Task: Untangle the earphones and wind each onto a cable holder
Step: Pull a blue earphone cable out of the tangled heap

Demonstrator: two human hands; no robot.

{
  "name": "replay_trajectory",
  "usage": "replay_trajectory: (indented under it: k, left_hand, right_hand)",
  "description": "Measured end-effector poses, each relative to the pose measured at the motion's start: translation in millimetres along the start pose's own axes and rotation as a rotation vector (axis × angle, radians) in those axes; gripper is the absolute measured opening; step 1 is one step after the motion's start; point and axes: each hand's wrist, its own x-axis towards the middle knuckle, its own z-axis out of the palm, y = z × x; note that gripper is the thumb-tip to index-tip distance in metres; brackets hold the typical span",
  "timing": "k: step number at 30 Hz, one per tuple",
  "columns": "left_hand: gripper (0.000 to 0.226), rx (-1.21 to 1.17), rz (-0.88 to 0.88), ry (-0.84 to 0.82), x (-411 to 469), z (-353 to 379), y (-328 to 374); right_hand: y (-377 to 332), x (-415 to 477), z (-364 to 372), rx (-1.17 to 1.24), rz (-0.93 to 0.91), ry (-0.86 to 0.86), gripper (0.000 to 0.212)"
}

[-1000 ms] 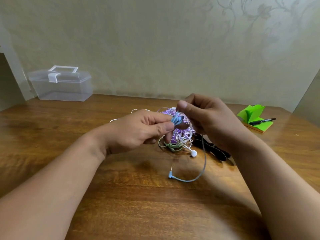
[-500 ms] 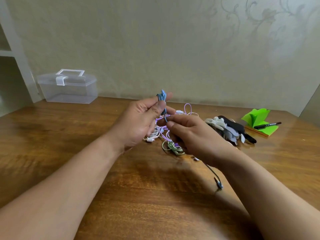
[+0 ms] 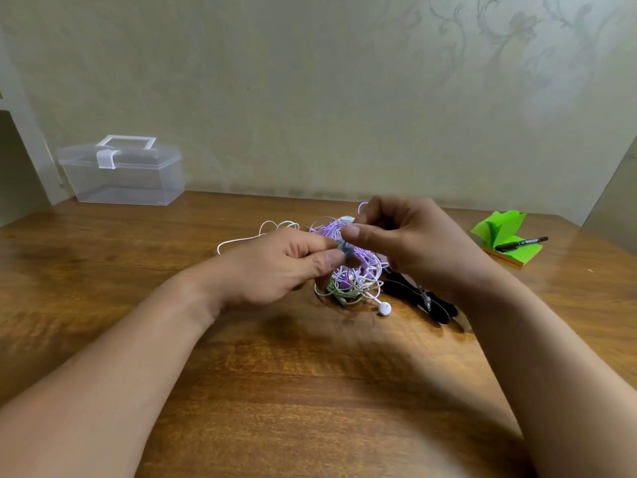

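Blue earphone bundle: small, wound tight, blurred, above the table | your left grip pinches it | your right grip, fingers curled, pinches its top | purple-white-green tangle beneath.

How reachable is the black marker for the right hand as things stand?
Probably yes, once it lets go: the right hand pinches the blue earphone cable, but the black marker lies uncovered on the green sticky notes to its right, with only bare table between.
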Motion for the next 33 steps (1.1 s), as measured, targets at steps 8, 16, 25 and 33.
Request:
replay_trajectory:
  k: [8,16,25,33]
  left_hand:
    - [0.041,-0.755,0.167,-0.046,0.3,-1.6,0.7]
    - [0.04,-0.508,0.018,0.449,15.9,7.3,-7.4]
    - [0.022,0.345,-0.08,0.406,12.6,8.7,-20.2]
    - [0.035,0.229,0.023,0.196,8.0,6.6,-9.2]
  right_hand:
    - [11.7,2.3,14.5,0.438,0.093,-0.073,0.019]
    - [9.8,0.0,49.0,0.167,0.18,-0.104,0.032]
    - [5.5,-3.6,49.0,-0.194,0.062,0.125,0.007]
    - [5.9,-0.7,26.5,-0.256,-0.088,0.204,0.007]
